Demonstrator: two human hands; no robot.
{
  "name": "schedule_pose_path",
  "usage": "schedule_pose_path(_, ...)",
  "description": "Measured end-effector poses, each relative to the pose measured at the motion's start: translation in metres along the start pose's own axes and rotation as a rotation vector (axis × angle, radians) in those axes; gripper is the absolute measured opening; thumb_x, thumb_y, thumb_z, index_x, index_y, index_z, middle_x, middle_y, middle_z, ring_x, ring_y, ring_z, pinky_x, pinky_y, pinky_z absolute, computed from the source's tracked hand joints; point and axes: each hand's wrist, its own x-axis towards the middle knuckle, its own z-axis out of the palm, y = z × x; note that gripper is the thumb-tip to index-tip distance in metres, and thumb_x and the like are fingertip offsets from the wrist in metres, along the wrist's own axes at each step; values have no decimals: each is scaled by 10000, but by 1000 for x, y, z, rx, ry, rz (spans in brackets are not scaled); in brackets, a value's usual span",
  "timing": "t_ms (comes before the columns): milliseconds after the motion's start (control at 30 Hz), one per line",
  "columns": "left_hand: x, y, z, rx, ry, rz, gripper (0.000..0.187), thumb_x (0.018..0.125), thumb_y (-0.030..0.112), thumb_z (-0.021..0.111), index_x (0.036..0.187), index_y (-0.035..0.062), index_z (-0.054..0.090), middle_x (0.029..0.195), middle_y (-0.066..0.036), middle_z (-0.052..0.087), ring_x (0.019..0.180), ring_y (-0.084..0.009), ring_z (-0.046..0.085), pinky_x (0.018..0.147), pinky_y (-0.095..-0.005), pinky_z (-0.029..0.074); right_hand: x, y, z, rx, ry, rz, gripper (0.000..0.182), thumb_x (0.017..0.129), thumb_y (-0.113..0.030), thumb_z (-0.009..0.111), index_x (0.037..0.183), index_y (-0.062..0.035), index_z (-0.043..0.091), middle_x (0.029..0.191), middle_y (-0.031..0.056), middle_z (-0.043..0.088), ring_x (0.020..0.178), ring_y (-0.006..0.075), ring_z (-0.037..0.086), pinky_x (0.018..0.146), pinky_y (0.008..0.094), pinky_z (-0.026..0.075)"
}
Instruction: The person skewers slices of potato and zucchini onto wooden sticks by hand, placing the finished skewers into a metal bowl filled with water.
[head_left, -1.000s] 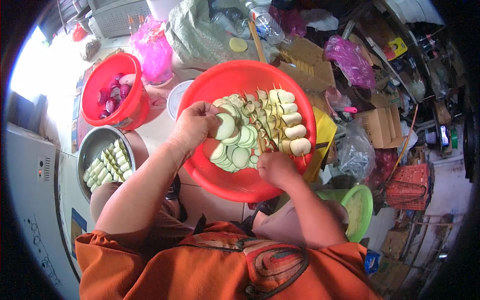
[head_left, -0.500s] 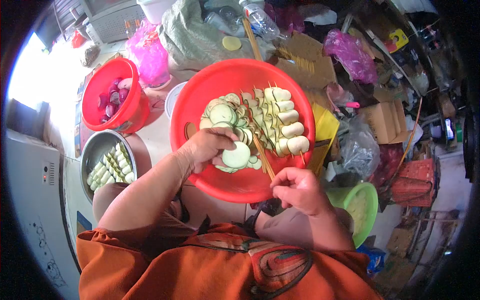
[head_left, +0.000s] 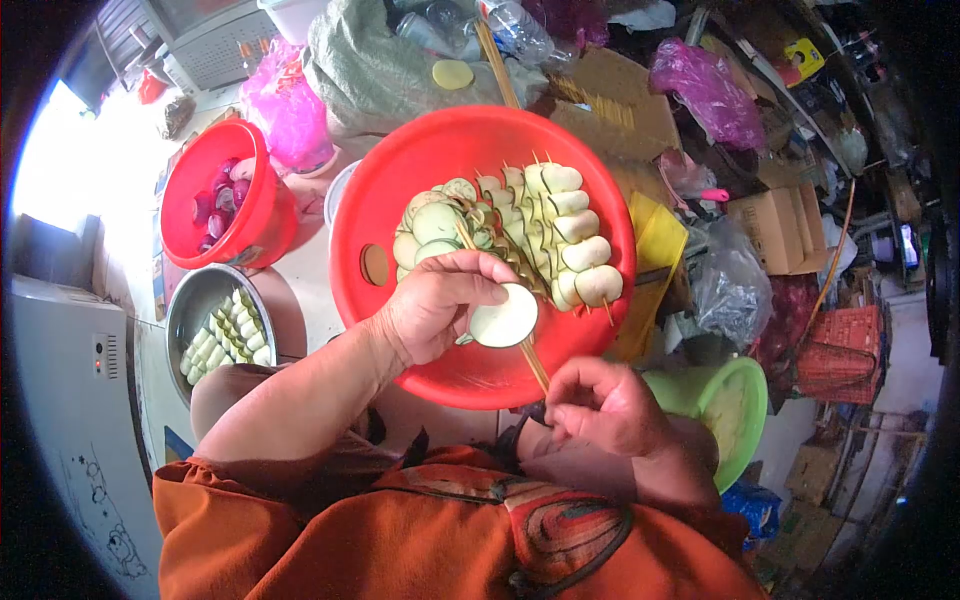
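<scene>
My left hand (head_left: 440, 308) pinches a round, pale vegetable slice (head_left: 505, 316) with a thin green rim. In my closed right hand (head_left: 605, 408) are thin bamboo skewers (head_left: 535, 366). They slant up to the left, passing behind the slice, with their tips over the slice pile. Below both hands is a wide red basin (head_left: 460, 394). Inside it, loose slices (head_left: 437, 222) are heaped at the left. Filled skewers of folded slices (head_left: 540, 225) lie side by side at the right, their points sticking out.
Left of the basin stand a red bucket of purple onions (head_left: 268, 232) and a metal bowl (head_left: 182, 300) of filled skewers. A green bucket (head_left: 755, 440) is by my right knee. Cardboard (head_left: 620, 100), a crate (head_left: 840, 355) and plastic bags (head_left: 705, 95) crowd the right side.
My left hand has moved right with the slice, which now overlaps the skewers. The skewers' tips have shifted up and left across the pile. My right hand has moved slightly down.
</scene>
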Motion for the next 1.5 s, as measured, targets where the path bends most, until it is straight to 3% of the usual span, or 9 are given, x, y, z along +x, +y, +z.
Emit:
schedule_pose_path(133,-1,-7,3,99,41,-18,147,788,-60,572,904,12,625,845,-85,659,746,-179,657,676,-275,551,15,11,1,180,160,-77,310,834,-38,602,1105,-35,452,834,73,601,727,151,624,620,279,537)
schedule_pose_path(200,-8,-12,13,152,-17,-41,167,778,-71,587,914,12,635,857,-82,661,751,-167,650,698,-255,539,23,5,7,141,184,-37,355,844,-12,576,1165,-45,430,792,54,595,620,135,601,563,257,496)
schedule_pose_path(333,-11,-15,12,256,-29,-3,145,789,-41,619,916,24,646,877,-61,662,759,-136,635,657,-241,518,33,5,9,28,141,35,260,863,-44,548,1119,-51,509,745,40,592,558,117,578,523,245,482)
schedule_pose_path(500,-5,16,-14,242,393,137,149,823,13,572,968,44,563,885,-74,639,743,-169,639,631,-281,534,34,-2,-3,95,358,-19,258,859,-89,519,1112,-44,530,710,36,587,434,54,458,395,183,350)
schedule_pose_path(667,-9,30,-25,147,546,254,136,843,43,544,976,23,527,849,-92,601,691,-185,612,572,-297,529,33,2,10,100,246,-47,288,861,-88,526,1145,-41,512,715,49,598,432,49,448,396,182,352)
schedule_pose_path(800,-10,29,-25,158,526,256,130,862,125,548,979,68,548,886,-59,627,770,-171,632,672,-308,533,37,4,16,70,173,15,288,860,-88,536,1144,-46,516,717,56,612,433,48,453,394,182,365)
schedule_pose_path(1000,-6,35,-34,113,510,322,138,882,139,536,997,62,546,903,-69,632,791,-171,637,672,-306,539,38,2,16,83,172,52,300,853,-105,546,1143,-48,495,705,66,616,420,64,469,382,202,380)
schedule_pose_path(1267,-7,36,-26,110,446,256,135,878,136,536,983,52,541,940,-106,629,822,-217,642,710,-347,552,40,3,11,132,191,25,142,835,-97,552,923,-48,452,695,106,612,412,108,507,367,221,392)
schedule_pose_path(1500,-10,26,-14,154,437,222,115,877,133,557,955,50,541,929,-109,621,817,-226,642,686,-365,569,40,0,13,88,207,33,105,831,-74,549,875,-52,456,689,93,607,411,99,500,363,217,388)
